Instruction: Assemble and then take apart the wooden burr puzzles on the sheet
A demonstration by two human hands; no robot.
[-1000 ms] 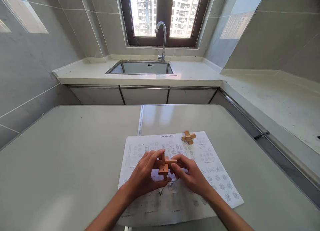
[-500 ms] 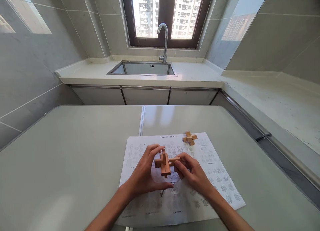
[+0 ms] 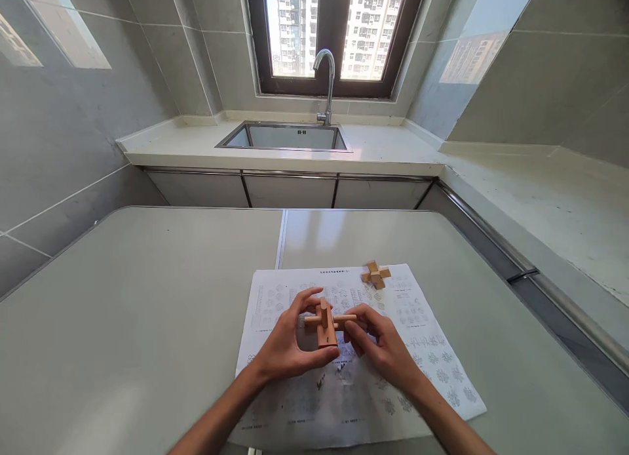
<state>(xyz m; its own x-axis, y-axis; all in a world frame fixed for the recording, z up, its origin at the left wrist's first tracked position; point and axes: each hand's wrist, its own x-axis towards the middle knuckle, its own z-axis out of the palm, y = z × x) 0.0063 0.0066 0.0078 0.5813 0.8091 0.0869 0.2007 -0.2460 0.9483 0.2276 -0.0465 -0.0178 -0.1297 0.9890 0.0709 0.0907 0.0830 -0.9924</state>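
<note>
Tabletop (image 3: 147, 297) below, puzzle rod (image 3: 341, 318) sideways

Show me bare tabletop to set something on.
The widest bare tabletop lies left of the sheet, toward the tiled wall; more lies beyond the sheet's far and right edges. Crowded: the sheet's middle, under the left hand, right hand and held puzzle, and its far edge, by the paler puzzle.

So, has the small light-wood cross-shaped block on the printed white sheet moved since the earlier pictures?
No. The block keeps its place right of the straight white table seam; the whole view has shifted slightly.
</note>
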